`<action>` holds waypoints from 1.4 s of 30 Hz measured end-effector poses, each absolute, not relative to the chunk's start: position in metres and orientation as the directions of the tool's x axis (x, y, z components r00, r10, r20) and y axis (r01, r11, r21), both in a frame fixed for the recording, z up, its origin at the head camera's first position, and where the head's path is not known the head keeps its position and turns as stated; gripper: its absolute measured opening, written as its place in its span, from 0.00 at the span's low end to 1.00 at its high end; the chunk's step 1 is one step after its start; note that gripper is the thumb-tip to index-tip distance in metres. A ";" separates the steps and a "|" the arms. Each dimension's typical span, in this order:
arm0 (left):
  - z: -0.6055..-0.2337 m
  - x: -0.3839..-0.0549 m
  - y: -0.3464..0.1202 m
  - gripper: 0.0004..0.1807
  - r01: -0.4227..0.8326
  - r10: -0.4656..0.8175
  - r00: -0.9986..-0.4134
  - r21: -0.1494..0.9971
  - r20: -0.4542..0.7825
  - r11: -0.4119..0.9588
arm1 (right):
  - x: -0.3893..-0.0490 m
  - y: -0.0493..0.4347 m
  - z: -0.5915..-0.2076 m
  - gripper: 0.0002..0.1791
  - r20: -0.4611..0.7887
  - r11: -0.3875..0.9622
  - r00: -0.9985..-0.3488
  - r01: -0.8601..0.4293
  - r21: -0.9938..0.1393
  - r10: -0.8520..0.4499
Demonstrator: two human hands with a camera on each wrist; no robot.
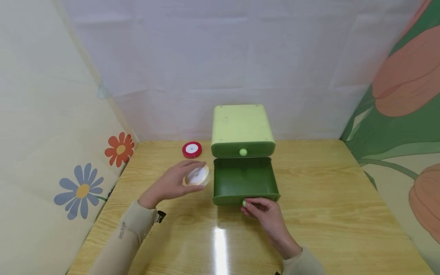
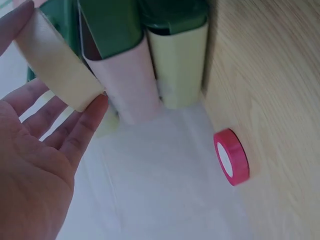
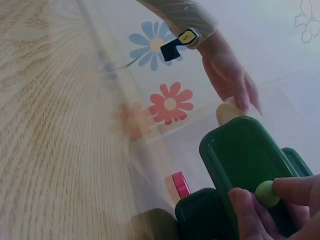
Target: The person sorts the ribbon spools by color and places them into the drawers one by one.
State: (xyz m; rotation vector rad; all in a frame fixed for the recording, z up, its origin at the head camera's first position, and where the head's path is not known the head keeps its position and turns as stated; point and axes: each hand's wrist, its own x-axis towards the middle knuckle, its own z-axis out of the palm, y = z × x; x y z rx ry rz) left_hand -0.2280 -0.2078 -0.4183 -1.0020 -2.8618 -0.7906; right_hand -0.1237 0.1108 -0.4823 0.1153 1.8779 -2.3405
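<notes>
A cream ribbon roll [image 1: 201,176] with a white centre is gripped in my left hand [image 1: 175,180], fingers on one side and thumb on the other. It is held up just left of the pulled-out green drawer [image 1: 245,176]. In the left wrist view the cream roll [image 2: 60,60] is tilted, its edge against the fingertips. My right hand [image 1: 268,217] pinches the light green knob [image 3: 267,194] on the front of that drawer. The drawer's inside is bare. It juts out beneath the shut top drawer of a small drawer cabinet [image 1: 242,123] with a yellow-green top.
A red ribbon roll [image 1: 191,149] lies on the wooden table [image 1: 326,198] to the left of the cabinet. Pink [image 2: 132,90] and pale yellow [image 2: 179,70] cabinet tiers show in the left wrist view. A white cloth backdrop [image 1: 233,68] stands behind, with flowered panels at both sides.
</notes>
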 end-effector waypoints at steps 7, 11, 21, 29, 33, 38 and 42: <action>-0.414 -0.222 -0.188 0.42 0.679 0.644 -0.723 0.425 0.249 0.598 | -0.123 0.112 -0.482 0.16 -0.143 -0.219 -0.988 0.154 -0.964 -0.063; -0.414 -0.224 -0.179 0.41 0.722 0.673 -0.683 0.399 0.282 0.566 | -0.123 0.111 -0.482 0.16 -0.144 -0.224 -0.988 0.154 -0.962 -0.063; -0.420 -0.234 -0.151 0.40 0.759 0.736 -0.636 0.363 0.232 0.541 | -0.123 0.112 -0.482 0.16 -0.142 -0.204 -0.988 0.152 -0.967 -0.060; -0.422 -0.241 -0.133 0.38 0.787 0.772 -0.593 0.367 0.228 0.496 | -0.124 0.113 -0.482 0.15 -0.142 -0.198 -0.988 0.153 -0.968 -0.065; -0.424 -0.244 -0.126 0.35 0.801 0.788 -0.571 0.365 0.229 0.475 | -0.124 0.113 -0.482 0.16 -0.137 -0.200 -0.988 0.148 -0.969 -0.070; -0.424 -0.247 -0.118 0.34 0.808 0.800 -0.559 0.362 0.220 0.465 | -0.124 0.113 -0.482 0.15 -0.133 -0.203 -0.989 0.144 -0.969 -0.064; -0.424 -0.250 -0.113 0.32 0.820 0.801 -0.548 0.342 0.242 0.458 | -0.124 0.113 -0.482 0.15 -0.122 -0.204 -0.991 0.132 -0.970 -0.060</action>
